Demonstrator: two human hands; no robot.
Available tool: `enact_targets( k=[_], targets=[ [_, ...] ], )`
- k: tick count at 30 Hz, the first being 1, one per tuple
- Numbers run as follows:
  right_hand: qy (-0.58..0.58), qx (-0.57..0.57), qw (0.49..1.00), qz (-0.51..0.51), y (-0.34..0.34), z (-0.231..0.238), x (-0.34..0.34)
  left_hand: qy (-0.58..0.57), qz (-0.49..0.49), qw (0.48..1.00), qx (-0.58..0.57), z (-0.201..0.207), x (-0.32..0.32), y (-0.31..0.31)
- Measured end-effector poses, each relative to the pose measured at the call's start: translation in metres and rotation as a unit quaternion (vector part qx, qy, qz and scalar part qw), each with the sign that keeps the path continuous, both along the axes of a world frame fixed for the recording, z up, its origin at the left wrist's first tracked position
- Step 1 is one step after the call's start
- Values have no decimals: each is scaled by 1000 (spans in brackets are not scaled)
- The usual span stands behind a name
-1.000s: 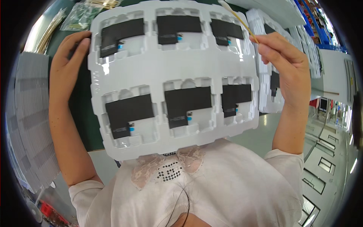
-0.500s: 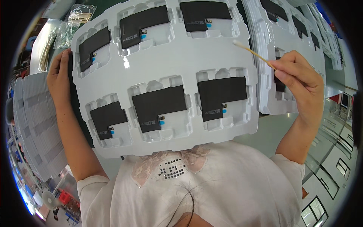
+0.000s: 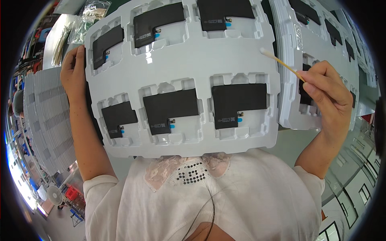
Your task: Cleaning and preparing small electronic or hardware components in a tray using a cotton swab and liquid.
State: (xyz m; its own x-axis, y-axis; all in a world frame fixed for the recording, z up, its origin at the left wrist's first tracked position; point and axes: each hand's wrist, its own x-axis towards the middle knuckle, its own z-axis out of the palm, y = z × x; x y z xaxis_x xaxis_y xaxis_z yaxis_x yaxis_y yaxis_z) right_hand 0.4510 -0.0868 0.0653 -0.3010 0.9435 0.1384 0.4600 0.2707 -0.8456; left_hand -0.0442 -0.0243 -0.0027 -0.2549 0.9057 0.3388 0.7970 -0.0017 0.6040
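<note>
A white moulded plastic tray (image 3: pixel 181 66) lies before me, with several flat black L-shaped battery packs (image 3: pixel 171 105) in its pockets. Each pack has a small connector and a blue tab at its inner corner. At the tray's left edge, the fingers of my left hand (image 3: pixel 74 74) are curled closed against the rim; their tips are partly hidden. My right hand (image 3: pixel 330 90) pinches a cotton swab (image 3: pixel 284 65) by its thin wooden stick, between thumb and fingers. The swab's white tip points up and left, over the tray's right side.
To the right stands a stack of similar trays (image 3: pixel 295 80), also bearing black packs. A tall stack of grey-white trays (image 3: pixel 48 116) is on the left. Clear plastic bags (image 3: pixel 86 24) and a bundle of swab sticks (image 3: pixel 60 50) lie at the far left.
The whole scene has shifted slightly rightward in view. My right hand still pinches the swab, which hovers over the tray's right side; my left hand stays at the rim.
</note>
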Motion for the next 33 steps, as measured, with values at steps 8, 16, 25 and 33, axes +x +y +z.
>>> enact_targets(
  k=[8,16,25,33],
  targets=[
    [9,-35,999,18,2,4,-5,48,-33,998,27,3,8,-3],
    [-39,-35,998,33,11,15,-10,27,-46,997,53,3,7,-4],
    [-110,32,987,114,28,43,-57,-12,-62,998,28,1,3,0],
    [-121,33,973,194,3,9,-117,-49,-80,995,20,-4,-4,-2]
  ],
)
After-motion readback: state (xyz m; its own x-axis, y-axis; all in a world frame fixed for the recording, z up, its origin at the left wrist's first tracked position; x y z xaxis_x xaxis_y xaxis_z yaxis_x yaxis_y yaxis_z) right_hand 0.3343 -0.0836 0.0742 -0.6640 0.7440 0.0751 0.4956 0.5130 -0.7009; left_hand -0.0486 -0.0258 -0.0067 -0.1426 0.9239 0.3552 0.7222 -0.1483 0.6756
